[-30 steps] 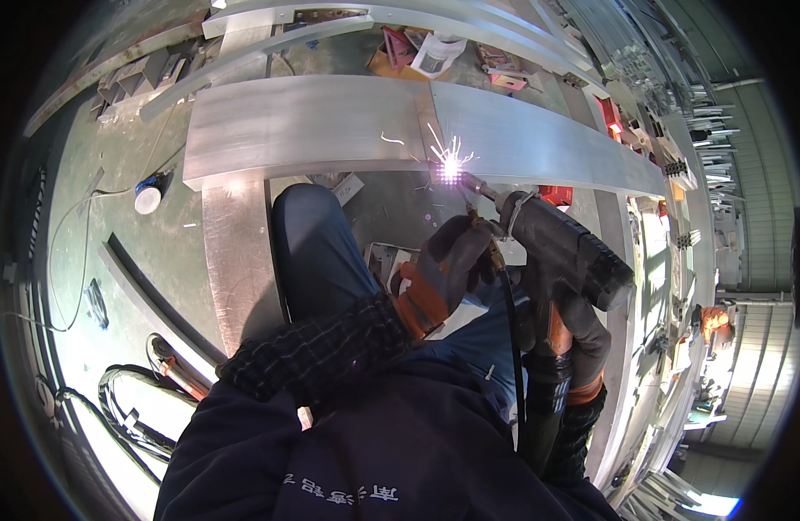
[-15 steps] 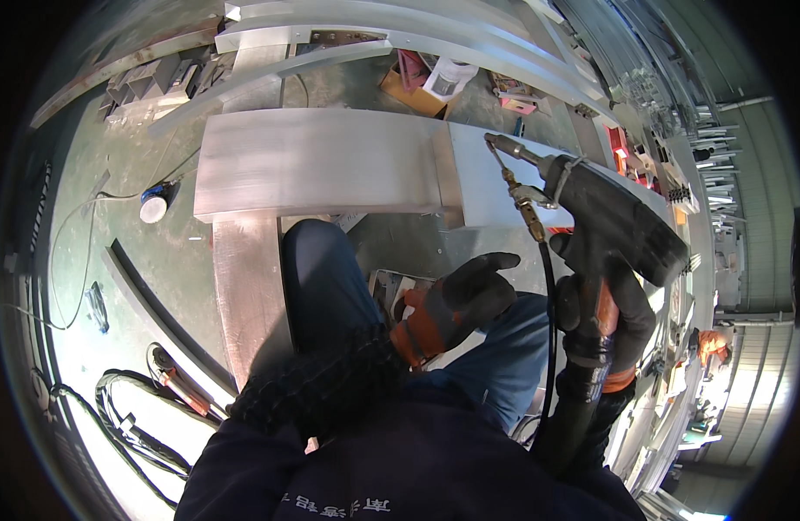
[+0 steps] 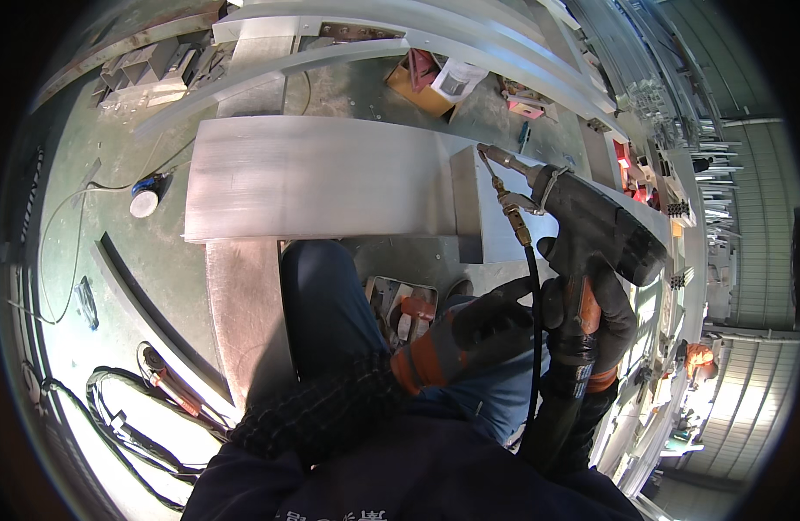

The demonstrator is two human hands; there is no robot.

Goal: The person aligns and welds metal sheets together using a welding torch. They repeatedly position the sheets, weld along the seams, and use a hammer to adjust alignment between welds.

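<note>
My right hand (image 3: 595,308), in a dark glove with an orange cuff, is closed round the grip of a black pistol-shaped welding gun (image 3: 591,217). The gun's metal nozzle points to the upper left, over the end of a silver metal box beam (image 3: 322,178). Brass fittings (image 3: 513,213) are strapped beside the nozzle, and a black hose (image 3: 535,321) runs down from them. My left hand (image 3: 487,326), gloved in grey and orange, hovers above my thigh beside the hose. Its fingers are loosely bent and apart, with nothing seen in them; whether they touch the hose I cannot tell.
A tray of tools (image 3: 402,304) lies between my legs. Under the box beam runs a metal support (image 3: 248,321). Coiled black cables (image 3: 113,417) and a blue-bodied disc tool (image 3: 145,198) lie on the floor at left. Beyond stands a cardboard box (image 3: 417,91); a person in orange (image 3: 699,358) is far right.
My left hand has moved right, toward the hose and the right hand. The welding gun has shifted slightly left and down. My view has tilted a little, showing more of the tool tray.
</note>
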